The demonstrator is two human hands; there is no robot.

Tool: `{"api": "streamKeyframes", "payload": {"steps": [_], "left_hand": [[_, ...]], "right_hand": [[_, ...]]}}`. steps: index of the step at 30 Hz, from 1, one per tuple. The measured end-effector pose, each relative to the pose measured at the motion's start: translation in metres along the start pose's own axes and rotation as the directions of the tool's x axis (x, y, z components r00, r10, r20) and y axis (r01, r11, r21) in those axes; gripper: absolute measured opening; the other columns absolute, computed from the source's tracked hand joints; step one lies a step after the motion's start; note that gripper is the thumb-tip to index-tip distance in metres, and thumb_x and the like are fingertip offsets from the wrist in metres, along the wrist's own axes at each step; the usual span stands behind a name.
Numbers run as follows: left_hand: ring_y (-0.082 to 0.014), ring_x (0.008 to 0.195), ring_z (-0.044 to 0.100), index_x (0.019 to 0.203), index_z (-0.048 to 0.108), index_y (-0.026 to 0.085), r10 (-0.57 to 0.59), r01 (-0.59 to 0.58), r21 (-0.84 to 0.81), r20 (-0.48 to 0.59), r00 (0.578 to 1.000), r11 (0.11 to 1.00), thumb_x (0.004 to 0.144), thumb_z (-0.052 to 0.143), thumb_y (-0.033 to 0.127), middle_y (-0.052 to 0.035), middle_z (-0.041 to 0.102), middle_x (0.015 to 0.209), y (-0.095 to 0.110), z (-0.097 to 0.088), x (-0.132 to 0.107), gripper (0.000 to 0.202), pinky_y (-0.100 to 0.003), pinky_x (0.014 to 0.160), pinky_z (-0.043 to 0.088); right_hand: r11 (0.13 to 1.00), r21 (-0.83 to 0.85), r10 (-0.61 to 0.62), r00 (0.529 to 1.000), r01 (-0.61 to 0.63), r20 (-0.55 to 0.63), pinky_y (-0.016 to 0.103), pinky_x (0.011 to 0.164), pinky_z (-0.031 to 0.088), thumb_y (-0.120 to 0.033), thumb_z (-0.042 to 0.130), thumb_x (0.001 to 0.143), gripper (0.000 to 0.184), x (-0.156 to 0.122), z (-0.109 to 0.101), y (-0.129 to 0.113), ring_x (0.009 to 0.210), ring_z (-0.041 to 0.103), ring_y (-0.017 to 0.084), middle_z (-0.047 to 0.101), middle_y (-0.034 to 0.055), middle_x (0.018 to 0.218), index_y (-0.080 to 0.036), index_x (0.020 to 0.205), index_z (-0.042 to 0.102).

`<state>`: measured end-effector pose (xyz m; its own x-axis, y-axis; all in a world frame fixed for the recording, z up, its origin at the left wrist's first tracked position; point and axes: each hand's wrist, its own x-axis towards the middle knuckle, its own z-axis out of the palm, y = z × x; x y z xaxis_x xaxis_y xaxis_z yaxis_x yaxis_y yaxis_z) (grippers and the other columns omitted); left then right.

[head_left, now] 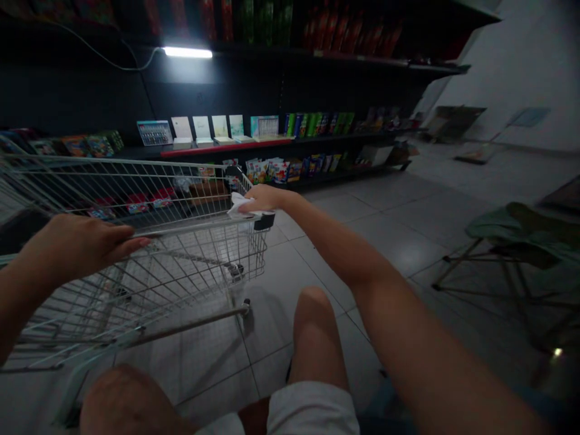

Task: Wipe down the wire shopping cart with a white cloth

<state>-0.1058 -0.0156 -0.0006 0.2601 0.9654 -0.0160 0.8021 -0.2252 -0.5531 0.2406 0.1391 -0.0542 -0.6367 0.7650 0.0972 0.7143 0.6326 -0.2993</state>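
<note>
A wire shopping cart [181,284] stands in front of me, its near top rail [194,226] running across the view. My left hand [77,248] lies on that rail with the fingers stretched out, not visibly curled round it. My right hand [263,199] closes over a crumpled white tissue [242,206], pressing it against the rail's right end beside a black corner piece [264,222]. My bare knees [312,326] and white shorts [312,411] show at the bottom of the view.
Dark store shelves [290,142] with books and colourful packages run along the far side, lit by a strip lamp [188,52]. A folding chair with a green cloth [512,241] stands at the right. Grey floor tiles [385,235] stretch between the cart and the chair.
</note>
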Motion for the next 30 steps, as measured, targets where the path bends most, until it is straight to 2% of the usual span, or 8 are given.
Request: {"api": "streamKeyframes", "payload": {"steps": [4,8,13,17,20,24,27,30], "left_hand": [[-0.0256,0.080,0.066,0.106,0.074,0.028,-0.063,0.063,0.006,-0.014,0.998,0.998,0.082,-0.010,0.075,-0.0101,0.077,0.096,-0.010,0.004,0.004,0.099,-0.032,0.065,0.032],[-0.0303,0.089,0.066,0.118,0.072,0.027,-0.157,0.157,-0.083,0.012,0.988,0.984,0.079,-0.007,0.081,-0.0120,0.077,0.107,-0.043,0.025,0.001,0.104,-0.034,0.069,0.034],[-0.0241,0.088,0.063,0.099,0.070,0.036,-0.256,0.261,-0.169,0.047,0.965,0.951,0.084,0.009,0.077,0.0032,0.078,0.094,-0.077,0.044,-0.010,0.075,-0.032,0.072,0.031],[-0.0254,0.088,0.066,0.101,0.066,0.026,-0.075,0.072,-0.207,-0.010,0.997,0.976,0.087,0.025,0.072,-0.0056,0.078,0.096,-0.036,0.021,-0.007,0.063,-0.031,0.070,0.036],[-0.0268,0.096,0.068,0.118,0.063,0.020,0.188,-0.205,-0.330,-0.083,0.979,0.922,0.085,0.034,0.075,-0.0125,0.075,0.109,0.015,-0.001,0.005,0.071,-0.031,0.075,0.041],[-0.0270,0.084,0.070,0.098,0.070,0.021,0.151,-0.157,-0.244,-0.041,0.988,0.957,0.085,0.032,0.080,-0.0134,0.076,0.091,0.047,0.000,0.015,0.072,-0.031,0.064,0.037],[-0.0268,0.079,0.069,0.096,0.072,0.019,0.106,-0.115,-0.213,-0.051,0.993,0.970,0.085,0.036,0.079,-0.0137,0.075,0.088,0.040,0.016,0.012,0.071,-0.031,0.062,0.033],[-0.0244,0.077,0.066,0.099,0.073,0.019,0.103,-0.117,-0.257,-0.068,0.992,0.959,0.085,0.042,0.077,-0.0110,0.075,0.088,0.028,0.027,0.006,0.068,-0.029,0.063,0.032]], "right_hand": [[0.995,-0.064,0.079,0.997,-0.080,-0.017,0.026,0.061,0.030,-0.041,0.061,0.085,0.034,0.028,-0.001,-0.011,0.058,0.045,0.010,0.059,0.0023,0.063,-0.010,0.076,0.073],[0.993,0.086,0.097,0.975,-0.081,-0.200,0.024,0.060,0.026,-0.048,0.055,0.091,0.043,0.031,0.016,-0.030,0.061,0.046,0.008,0.058,0.0014,0.067,-0.010,0.076,0.070],[0.949,0.294,0.059,0.852,0.114,-0.521,0.024,0.066,0.036,-0.058,0.045,0.095,0.050,0.002,0.060,-0.070,0.074,0.055,0.012,0.062,0.0034,0.080,-0.013,0.086,0.065],[0.912,0.157,-0.192,0.730,0.380,-0.655,0.034,0.093,0.045,-0.062,0.056,0.088,0.049,-0.003,0.088,-0.089,0.108,0.057,0.022,0.065,0.0132,0.109,-0.015,0.099,0.062],[0.902,0.205,-0.221,0.814,0.380,-0.537,0.032,0.088,0.046,-0.059,0.049,0.094,0.047,0.022,0.082,-0.087,0.097,0.060,0.019,0.067,0.0097,0.099,-0.014,0.101,0.061],[0.946,0.194,-0.153,0.883,0.261,-0.444,0.029,0.080,0.045,-0.056,0.044,0.097,0.046,0.054,0.069,-0.087,0.084,0.060,0.016,0.065,0.0066,0.089,-0.013,0.093,0.061],[0.932,0.055,-0.259,0.763,0.359,-0.592,0.035,0.093,0.047,-0.050,0.052,0.094,0.036,0.046,0.089,-0.098,0.103,0.060,0.023,0.065,0.0117,0.102,-0.015,0.094,0.061],[0.910,0.025,-0.246,0.585,0.415,-0.773,0.041,0.101,0.047,-0.040,0.054,0.092,0.028,0.022,0.142,-0.112,0.115,0.055,0.027,0.063,0.0136,0.111,-0.018,0.107,0.061]]}}
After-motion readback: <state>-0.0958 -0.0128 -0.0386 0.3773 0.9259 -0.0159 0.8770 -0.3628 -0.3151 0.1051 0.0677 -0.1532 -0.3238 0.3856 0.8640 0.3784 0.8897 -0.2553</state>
